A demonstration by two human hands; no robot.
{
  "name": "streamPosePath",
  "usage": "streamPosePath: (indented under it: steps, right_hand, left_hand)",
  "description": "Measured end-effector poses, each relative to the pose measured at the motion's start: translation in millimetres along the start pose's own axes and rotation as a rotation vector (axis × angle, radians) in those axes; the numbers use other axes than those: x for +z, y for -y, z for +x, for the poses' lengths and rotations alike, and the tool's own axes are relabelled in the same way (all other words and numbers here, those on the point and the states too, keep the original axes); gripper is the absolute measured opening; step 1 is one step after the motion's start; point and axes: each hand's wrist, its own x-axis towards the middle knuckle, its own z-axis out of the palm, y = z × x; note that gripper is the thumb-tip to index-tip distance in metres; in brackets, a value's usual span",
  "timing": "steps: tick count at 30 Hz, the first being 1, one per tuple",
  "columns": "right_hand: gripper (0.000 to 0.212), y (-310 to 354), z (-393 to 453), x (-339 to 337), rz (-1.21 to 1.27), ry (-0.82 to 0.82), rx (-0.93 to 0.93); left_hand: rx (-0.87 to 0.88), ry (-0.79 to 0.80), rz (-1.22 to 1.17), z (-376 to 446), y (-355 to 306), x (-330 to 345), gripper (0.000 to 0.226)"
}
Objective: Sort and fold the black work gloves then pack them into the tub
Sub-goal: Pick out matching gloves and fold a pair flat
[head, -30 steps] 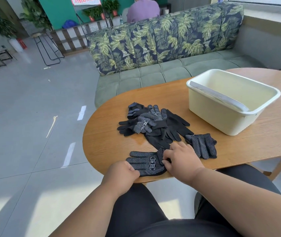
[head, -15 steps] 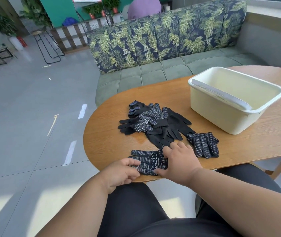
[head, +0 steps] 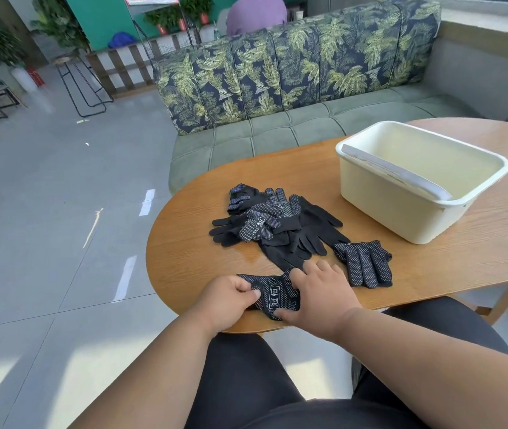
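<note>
A black dotted glove [head: 272, 294] lies flat near the front edge of the wooden table [head: 190, 252]. My left hand [head: 226, 300] pinches its finger end between thumb and curled fingers. My right hand [head: 319, 292] lies flat on the glove's cuff end, fingers spread, thumb on the near edge. A loose pile of black gloves [head: 272, 222] sits behind them. A separate dotted glove [head: 365, 263] lies to the right of my right hand. The cream tub [head: 379, 205] stands at the back right, nothing visible inside.
A green sofa [head: 277, 131] with leaf-print cushions runs behind the table. A person in purple [head: 255, 13] sits beyond it, back turned. Grey tiled floor [head: 45, 212] spreads to the left, with stools and plants far back. My dark-clad legs are under the table edge.
My left hand moved from the table edge onto the near glove and took hold of its finger end. My right hand stayed on the cuff end.
</note>
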Motion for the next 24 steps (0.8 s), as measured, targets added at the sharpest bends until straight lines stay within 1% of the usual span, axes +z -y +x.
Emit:
streamPosePath:
  steps: [3,7,10,12,15,18,20,22,24]
  right_hand:
    - [0.069,-0.3,0.1,0.0,-0.003,0.01,-0.001]
    - [0.072,-1.3,-0.1,-0.9,-0.008,0.022,-0.008]
    - [0.071,-3.1,-0.8,-0.1,-0.005,0.015,-0.018]
    - [0.068,-4.9,-2.1,1.0,0.016,-0.007,-0.029]
    - [0.055,-10.3,-4.7,-1.0,0.09,-0.02,-0.037]
    - [0.044,-20.1,-5.3,-7.8,0.145,0.008,-0.062]
    - [0.049,-28.8,-5.5,-12.1,0.132,0.064,-0.096]
    - [0.055,-35.7,-4.4,-14.6,0.065,0.144,-0.142]
    - [0.058,-38.4,-3.0,-14.4,0.011,0.198,-0.168]
  left_hand:
    - [-0.004,-0.045,0.006,3.0,-2.4,9.5,0.011]
    - [0.035,-0.132,0.087,2.2,-3.9,20.0,0.023]
    - [0.147,-0.252,0.271,-3.4,-7.6,24.3,0.017]
    - [0.269,-0.273,0.44,-6.3,-13.1,28.2,0.011]
    - [0.394,-0.225,0.65,-8.7,-16.0,36.0,0.024]
    - [0.46,-0.24,0.752,-12.9,-13.1,39.5,0.033]
    - [0.486,-0.248,0.8,-18.0,-13.6,42.9,0.042]
    - [0.484,-0.242,0.876,-21.8,-16.4,48.4,0.05]
    - [0.468,-0.238,0.938,-24.2,-17.6,54.7,0.053]
